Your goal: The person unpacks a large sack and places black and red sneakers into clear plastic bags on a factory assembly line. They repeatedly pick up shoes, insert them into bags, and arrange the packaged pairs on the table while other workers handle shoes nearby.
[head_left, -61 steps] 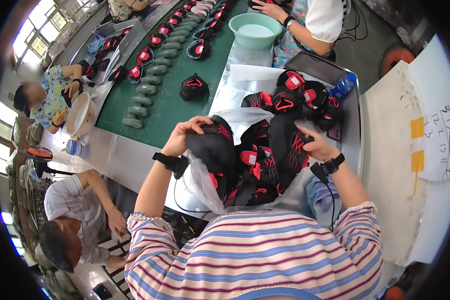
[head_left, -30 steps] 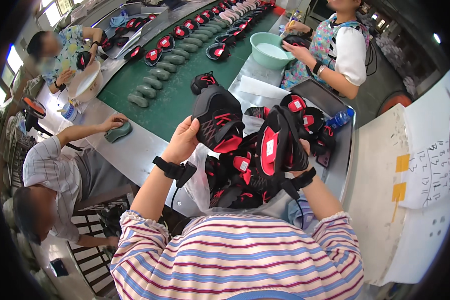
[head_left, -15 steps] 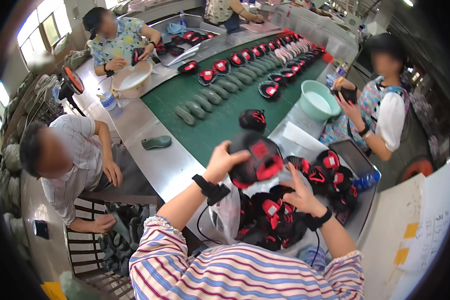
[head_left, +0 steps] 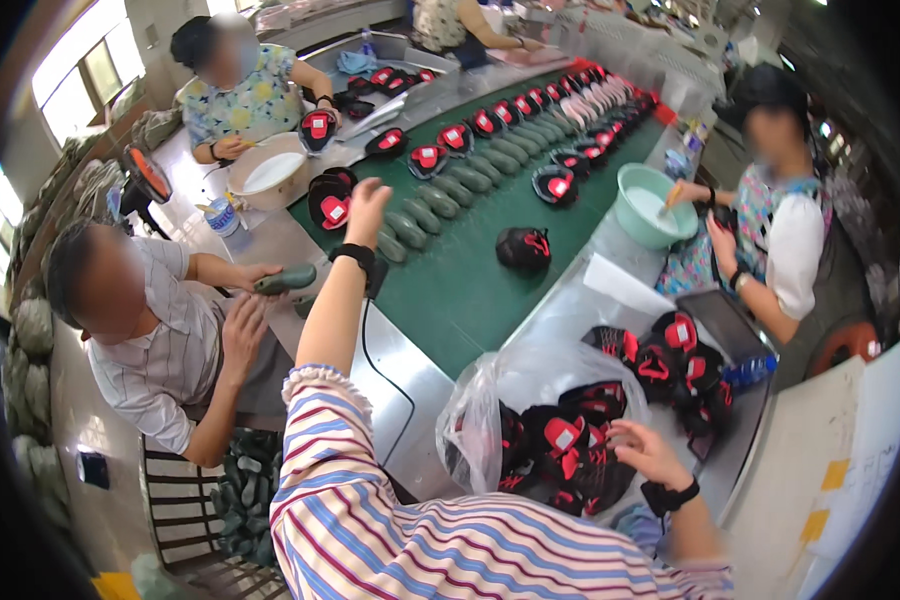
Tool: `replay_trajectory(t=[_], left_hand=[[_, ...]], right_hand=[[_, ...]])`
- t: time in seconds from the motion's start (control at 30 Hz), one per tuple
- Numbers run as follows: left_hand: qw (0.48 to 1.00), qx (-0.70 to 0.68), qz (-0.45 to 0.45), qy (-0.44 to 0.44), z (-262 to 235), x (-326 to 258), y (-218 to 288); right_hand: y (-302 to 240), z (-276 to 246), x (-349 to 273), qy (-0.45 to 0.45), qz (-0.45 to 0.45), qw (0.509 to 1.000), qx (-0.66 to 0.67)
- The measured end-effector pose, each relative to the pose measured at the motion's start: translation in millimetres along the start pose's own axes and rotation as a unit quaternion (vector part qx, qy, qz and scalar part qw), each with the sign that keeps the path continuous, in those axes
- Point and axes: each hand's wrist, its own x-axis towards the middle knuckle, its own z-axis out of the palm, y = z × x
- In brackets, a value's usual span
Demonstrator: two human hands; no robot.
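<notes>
My left hand [head_left: 368, 212] is stretched out over the left edge of the green belt, its fingers raised and apart. Just beside it lie black-and-red shoe uppers [head_left: 330, 200], one overlapping another. Low on the right, my right hand [head_left: 650, 455] is open, fingers loosely bent, at the edge of a heap of black-and-red shoe uppers [head_left: 565, 440]. A clear plastic bag [head_left: 473, 400] partly wraps that heap. One black upper [head_left: 523, 249] sits alone on the belt. Past my left hand runs a row of green shoe lasts [head_left: 440, 200].
The green belt [head_left: 450, 310] carries rows of uppers and lasts. At left, a person holds a green last [head_left: 287, 279] above a crate of lasts [head_left: 245, 490]. Basins stand on both sides: beige [head_left: 270, 172] and mint green [head_left: 653, 205]. A water bottle [head_left: 752, 370] lies at right.
My left hand has moved forward and left, and the upper it held now lies at the belt's left edge. My right hand has dropped toward the heap. The person at left has raised a last.
</notes>
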Motion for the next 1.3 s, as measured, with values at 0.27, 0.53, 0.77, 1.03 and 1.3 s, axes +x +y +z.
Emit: replay_trajectory(t=[0.27, 0.53, 0.77, 1.03, 1.3], left_hand=[[0.656, 0.156, 0.092, -0.733, 127, -302, 97], [0.629, 0.451, 0.161, -0.612, 84, -349, 67], [0.664, 0.285, 0.024, -0.690, 173, -400, 55], [0.651, 0.054, -0.320, -0.686, 202, -403, 34], [0.724, 0.035, -0.138, -0.675, 191, -387, 58]], right_hand=[[9, 14, -7, 0.121, -0.183, 0.883, -0.415], [88, 9, -79, 0.149, -0.013, 0.922, -0.357], [51, 3, -56, 0.194, 0.029, 0.877, -0.439], [131, -12, -29, 0.146, 0.001, 0.988, -0.059], [85, 8, -97, 0.202, -0.005, 0.920, -0.334]])
